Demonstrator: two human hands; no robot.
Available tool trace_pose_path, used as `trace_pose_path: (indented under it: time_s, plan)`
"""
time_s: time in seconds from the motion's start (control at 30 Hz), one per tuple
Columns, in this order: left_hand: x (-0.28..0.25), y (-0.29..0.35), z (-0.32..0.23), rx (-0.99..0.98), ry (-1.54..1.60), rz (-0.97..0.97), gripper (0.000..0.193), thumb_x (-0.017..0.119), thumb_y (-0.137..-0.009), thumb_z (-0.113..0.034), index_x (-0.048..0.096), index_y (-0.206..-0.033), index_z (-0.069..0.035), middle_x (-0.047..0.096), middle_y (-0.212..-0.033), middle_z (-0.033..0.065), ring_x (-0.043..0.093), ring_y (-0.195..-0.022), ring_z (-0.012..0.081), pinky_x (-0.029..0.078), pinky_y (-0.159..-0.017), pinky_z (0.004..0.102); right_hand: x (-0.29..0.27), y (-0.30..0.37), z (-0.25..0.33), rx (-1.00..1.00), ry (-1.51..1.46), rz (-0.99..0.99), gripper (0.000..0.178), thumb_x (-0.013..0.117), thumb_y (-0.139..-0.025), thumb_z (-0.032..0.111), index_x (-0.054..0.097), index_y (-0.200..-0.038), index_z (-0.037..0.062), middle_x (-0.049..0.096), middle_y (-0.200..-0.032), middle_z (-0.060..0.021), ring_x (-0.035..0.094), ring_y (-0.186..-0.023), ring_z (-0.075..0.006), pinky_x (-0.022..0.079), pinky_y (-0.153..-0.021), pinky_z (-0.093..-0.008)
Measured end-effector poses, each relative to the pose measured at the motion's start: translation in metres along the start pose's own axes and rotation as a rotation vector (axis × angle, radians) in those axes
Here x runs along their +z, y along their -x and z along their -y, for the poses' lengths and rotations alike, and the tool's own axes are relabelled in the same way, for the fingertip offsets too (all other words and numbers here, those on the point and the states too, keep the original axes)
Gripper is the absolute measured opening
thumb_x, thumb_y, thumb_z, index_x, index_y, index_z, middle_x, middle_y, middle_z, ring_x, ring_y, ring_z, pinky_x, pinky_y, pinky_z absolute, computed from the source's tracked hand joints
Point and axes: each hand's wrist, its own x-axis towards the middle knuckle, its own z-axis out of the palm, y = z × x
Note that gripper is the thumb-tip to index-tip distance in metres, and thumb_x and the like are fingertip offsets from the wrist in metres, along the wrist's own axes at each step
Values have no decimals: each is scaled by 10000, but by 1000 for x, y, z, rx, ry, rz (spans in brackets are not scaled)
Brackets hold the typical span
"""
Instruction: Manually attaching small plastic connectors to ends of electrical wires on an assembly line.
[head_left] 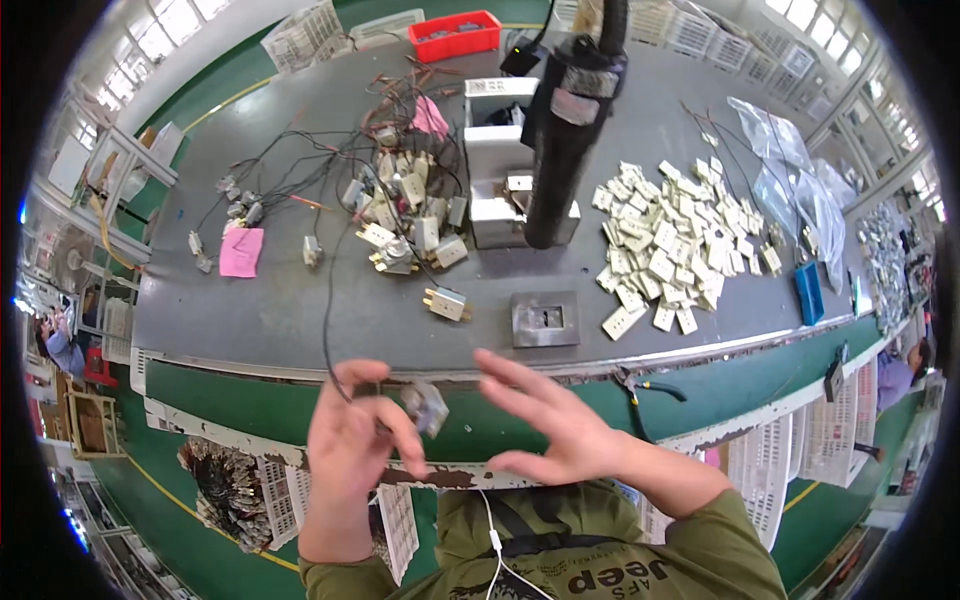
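My left hand (pixel 355 435) is curled around a thin black cable (pixel 328 300) that runs down from the table. A small greyish, boxy plug (pixel 426 408), blurred, hangs beside its fingers; whether they touch it is hard to tell. To its right, my right hand (pixel 555 420) has its fingers spread and holds nothing. Both hands are over the table's front edge. Beyond them sit a metal block with a recess (pixel 545 318) and a beige plug with brass pins (pixel 446 304).
A heap of cream covers (pixel 670 240) lies right, wired plugs (pixel 410 200) left of centre. A black cylindrical tool (pixel 565 150) hangs before a white-grey box (pixel 490 155). Pliers (pixel 640 392), a blue tray (pixel 809 295), a red bin (pixel 455 36) and pink paper (pixel 241 252) lie around.
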Motion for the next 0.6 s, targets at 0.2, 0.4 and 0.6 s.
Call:
trace_pose_path:
  time_s: [0.2,0.4,0.6]
  plan:
    - [19,8,8,-152,65,167,489,450,-1010,-343,263,-1354,-50,646,-826,222,663,-645,273,558,-602,335,13,-10,-1,-144,-193,-23,589,785,-764,153,545,-1286,24,549,-1305,-192,573,-1143,-357,486,-920,-416]
    - [28,3,11,-203,51,195,376,458,-1015,-206,305,-1313,-36,651,-872,222,659,-650,231,547,-622,299,6,4,13,-76,-129,14,399,760,-755,134,598,-1100,18,642,-967,-121,624,-862,-297,507,-750,-381]
    - [-5,-30,20,244,-213,-282,121,453,-1019,-182,436,-1043,-65,545,-743,78,496,-473,125,422,-396,241,-25,34,16,408,239,172,301,646,-763,184,635,-1048,87,646,-829,-101,649,-691,-289,524,-618,-382]
